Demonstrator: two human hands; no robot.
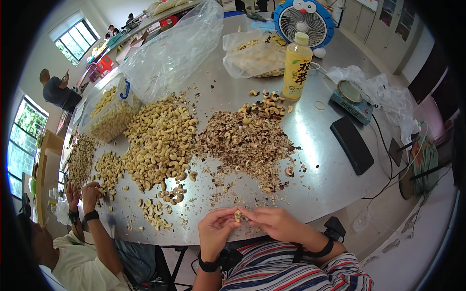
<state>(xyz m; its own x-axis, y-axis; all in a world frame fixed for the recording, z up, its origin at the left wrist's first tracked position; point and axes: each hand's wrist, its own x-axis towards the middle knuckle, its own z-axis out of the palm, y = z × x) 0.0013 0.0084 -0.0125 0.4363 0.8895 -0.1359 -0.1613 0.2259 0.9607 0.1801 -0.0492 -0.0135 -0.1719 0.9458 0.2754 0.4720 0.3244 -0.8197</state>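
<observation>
Shot from the wearer's head, fisheye, angled down and forward over the worktop [318, 186], close above its near edge, taking in windows [76, 42] far left and cabinets [381, 29] at upper right.

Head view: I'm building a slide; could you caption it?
A person's hands hold a cashew at a metal table, near piled kernels and brown flakes.

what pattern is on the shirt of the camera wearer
The shirt has stripes in white, dark blue and red; the head view shows it best.
</observation>
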